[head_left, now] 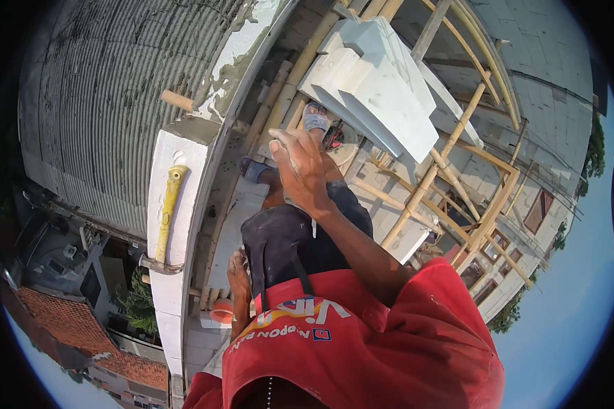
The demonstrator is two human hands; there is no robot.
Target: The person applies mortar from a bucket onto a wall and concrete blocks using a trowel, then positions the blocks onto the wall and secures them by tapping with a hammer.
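My right hand [300, 167] is raised in front of my knees, its dusty fingers stretched to the left with nothing between them. By my left hip hangs my left hand [239, 274], fingers loosely extended beside a pale board; it holds nothing I can see. A hammer [170, 211] with a yellow handle lies on top of the white block wall [164, 300] to my left, its metal head toward me. Wet grey mortar [235, 71] is smeared along the far part of that wall. An orange-red container [222, 311] sits near my left wrist.
White blocks [382, 88] are stacked ahead to the right. Bamboo poles [430, 177] form scaffolding around me, with a wooden frame [488, 211] at the right. A corrugated roof [116, 102] lies beyond the wall. Lower tiled roofs [68, 317] show far below on the left.
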